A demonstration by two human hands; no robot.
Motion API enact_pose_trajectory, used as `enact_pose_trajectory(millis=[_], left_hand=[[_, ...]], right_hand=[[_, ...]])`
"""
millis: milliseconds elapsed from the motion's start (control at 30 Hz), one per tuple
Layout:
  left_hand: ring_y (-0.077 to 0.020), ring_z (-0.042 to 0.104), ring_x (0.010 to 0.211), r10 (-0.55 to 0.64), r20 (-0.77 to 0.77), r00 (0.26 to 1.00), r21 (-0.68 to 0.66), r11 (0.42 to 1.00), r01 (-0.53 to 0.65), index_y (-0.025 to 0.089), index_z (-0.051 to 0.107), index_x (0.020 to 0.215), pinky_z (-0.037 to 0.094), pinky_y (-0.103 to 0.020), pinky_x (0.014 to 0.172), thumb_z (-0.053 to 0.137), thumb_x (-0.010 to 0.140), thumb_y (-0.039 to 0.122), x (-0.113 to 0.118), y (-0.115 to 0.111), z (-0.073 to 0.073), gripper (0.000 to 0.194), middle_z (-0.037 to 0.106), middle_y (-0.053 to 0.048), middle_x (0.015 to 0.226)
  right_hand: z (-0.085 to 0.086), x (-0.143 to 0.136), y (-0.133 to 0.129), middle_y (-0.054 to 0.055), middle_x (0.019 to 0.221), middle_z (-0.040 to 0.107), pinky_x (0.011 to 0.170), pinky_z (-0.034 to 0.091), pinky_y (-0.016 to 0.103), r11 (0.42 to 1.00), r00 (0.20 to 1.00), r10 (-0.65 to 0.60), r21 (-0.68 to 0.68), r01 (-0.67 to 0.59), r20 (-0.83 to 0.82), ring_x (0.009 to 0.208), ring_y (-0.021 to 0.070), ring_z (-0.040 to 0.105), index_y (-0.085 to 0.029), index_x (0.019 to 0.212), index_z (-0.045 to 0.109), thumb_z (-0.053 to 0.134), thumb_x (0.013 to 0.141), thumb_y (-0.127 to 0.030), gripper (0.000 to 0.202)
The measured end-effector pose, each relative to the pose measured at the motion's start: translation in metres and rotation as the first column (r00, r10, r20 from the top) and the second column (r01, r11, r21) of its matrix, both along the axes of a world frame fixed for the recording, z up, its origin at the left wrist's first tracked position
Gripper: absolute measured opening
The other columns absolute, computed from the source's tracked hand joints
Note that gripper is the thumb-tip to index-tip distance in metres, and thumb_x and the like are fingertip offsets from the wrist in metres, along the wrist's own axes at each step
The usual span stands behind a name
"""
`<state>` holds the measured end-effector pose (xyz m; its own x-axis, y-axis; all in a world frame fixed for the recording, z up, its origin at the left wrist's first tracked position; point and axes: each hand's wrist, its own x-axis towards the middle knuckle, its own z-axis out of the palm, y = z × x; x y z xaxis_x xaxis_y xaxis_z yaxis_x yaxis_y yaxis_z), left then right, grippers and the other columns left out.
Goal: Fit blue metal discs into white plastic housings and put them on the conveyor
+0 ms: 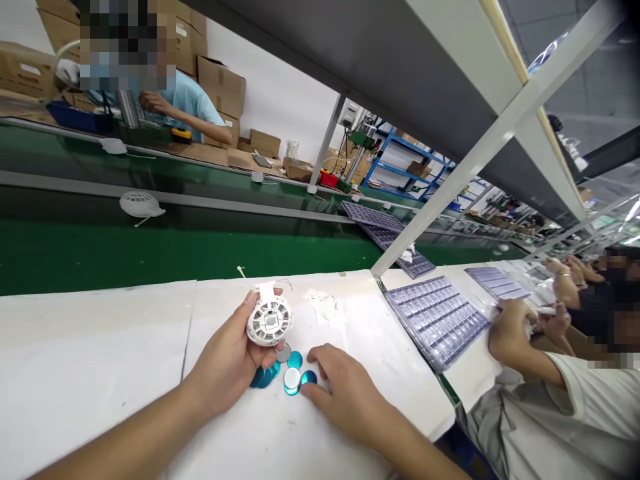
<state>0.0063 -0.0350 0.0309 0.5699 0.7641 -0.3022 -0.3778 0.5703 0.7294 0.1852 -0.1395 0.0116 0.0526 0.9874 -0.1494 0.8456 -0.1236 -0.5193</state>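
Observation:
My left hand [227, 363] is closed around a white round slotted plastic housing [271, 321], lifted over the table with its spoked face toward me. A thin wire sticks out near its top. My right hand [347, 393] hovers low over the table, thumb and forefinger apart on either side of a shiny blue disc [309, 378]; whether they touch it I cannot tell. Between the hands lie a white-faced disc [292, 379], another blue disc [295, 360] and a silver-grey disc [284, 352]. Several overlapping blue discs [265, 376] are partly hidden under my left hand.
Crumpled white scraps [325, 308] lie on the white tabletop [100, 360]. Stacked compartment trays [437, 320] stand right, beside a slanting white post [450, 180]. A green conveyor belt [75, 257] runs behind, carrying a white vented shell [141, 204]. Co-workers sit across and at right.

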Motion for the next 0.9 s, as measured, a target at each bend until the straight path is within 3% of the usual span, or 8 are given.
enact_pose_trajectory(millis=[133,233,300,367,433,500,633,900], left_hand=[[-0.0133,0.050,0.050,-0.049,-0.005,0.999,0.029,0.998,0.049,0.027,0.057,0.124,0.044,-0.023,0.050,0.051,0.092,0.061,0.002,0.002,-0.006,0.047,0.065,0.000,0.068],[-0.0164,0.058,0.060,-0.081,-0.003,0.997,0.073,0.994,0.081,0.026,0.056,0.122,0.044,-0.023,0.050,0.052,0.093,0.058,0.001,-0.002,-0.006,0.044,0.065,-0.002,0.076],[-0.0173,0.060,0.064,-0.103,-0.004,0.995,0.108,0.989,0.103,0.026,0.055,0.124,0.044,-0.024,0.051,0.051,0.094,0.056,0.000,-0.006,-0.006,0.043,0.065,-0.001,0.076],[-0.0161,0.058,0.062,-0.115,-0.007,0.993,0.148,0.982,0.115,0.026,0.054,0.127,0.045,-0.024,0.052,0.048,0.096,0.055,-0.001,-0.009,-0.006,0.043,0.064,0.000,0.074],[-0.0143,0.055,0.059,-0.116,-0.012,0.993,0.192,0.975,0.116,0.027,0.055,0.127,0.045,-0.024,0.053,0.047,0.097,0.054,-0.002,-0.012,-0.007,0.041,0.064,0.001,0.074],[-0.0138,0.054,0.058,-0.120,-0.022,0.993,0.233,0.965,0.122,0.028,0.056,0.124,0.046,-0.024,0.054,0.048,0.097,0.053,-0.002,-0.014,-0.007,0.038,0.063,0.002,0.075],[-0.0163,0.058,0.064,-0.153,-0.038,0.988,0.297,0.942,0.157,0.029,0.055,0.120,0.046,-0.027,0.056,0.046,0.098,0.053,-0.001,-0.018,-0.007,0.033,0.061,0.001,0.078],[-0.0155,0.058,0.061,-0.201,-0.076,0.977,0.343,0.914,0.215,0.026,0.054,0.115,0.046,-0.029,0.061,0.043,0.099,0.053,-0.002,-0.021,-0.005,0.033,0.060,0.001,0.078]], right_hand=[[0.000,-0.002,-0.005,0.000,0.077,0.061,0.060,0.035,0.029,0.992,0.998,-0.038,-0.115,0.044,0.049,0.068,0.0192,0.053,-0.022,0.084,0.051,0.065,0.085,-0.023,0.014],[0.014,0.004,-0.008,-0.005,0.066,0.054,0.056,0.032,0.026,0.990,0.989,-0.058,-0.137,0.039,-0.137,0.061,0.0152,0.047,-0.024,0.078,0.046,0.063,0.086,-0.020,0.019],[0.029,0.007,-0.010,-0.006,0.062,0.053,0.053,0.033,0.024,0.993,0.928,-0.070,-0.117,0.029,-0.367,0.056,0.0131,0.045,-0.024,0.079,0.045,0.060,0.089,-0.021,0.018],[0.043,0.004,-0.010,-0.007,0.061,0.056,0.050,0.035,0.022,0.997,0.815,-0.081,-0.064,0.054,-0.574,0.051,0.0114,0.046,-0.024,0.084,0.048,0.058,0.092,-0.024,0.013],[0.052,-0.005,-0.007,-0.006,0.063,0.061,0.048,0.038,0.021,0.995,0.733,-0.055,0.021,0.093,-0.678,0.049,0.0104,0.049,-0.024,0.090,0.052,0.058,0.094,-0.026,0.008],[0.055,-0.017,-0.001,-0.006,0.064,0.063,0.048,0.040,0.021,0.987,0.722,-0.001,0.115,0.111,-0.691,0.050,0.0102,0.052,-0.024,0.092,0.054,0.059,0.093,-0.024,0.005],[0.050,-0.033,0.011,-0.007,0.061,0.063,0.048,0.042,0.020,0.968,0.777,0.035,0.214,0.129,-0.628,0.051,0.0106,0.056,-0.025,0.092,0.056,0.058,0.092,-0.021,0.005],[0.051,-0.030,0.014,-0.008,0.059,0.063,0.049,0.043,0.020,0.967,0.844,-0.008,0.210,0.143,-0.536,0.050,0.0115,0.061,-0.025,0.088,0.054,0.057,0.091,-0.020,0.007]])
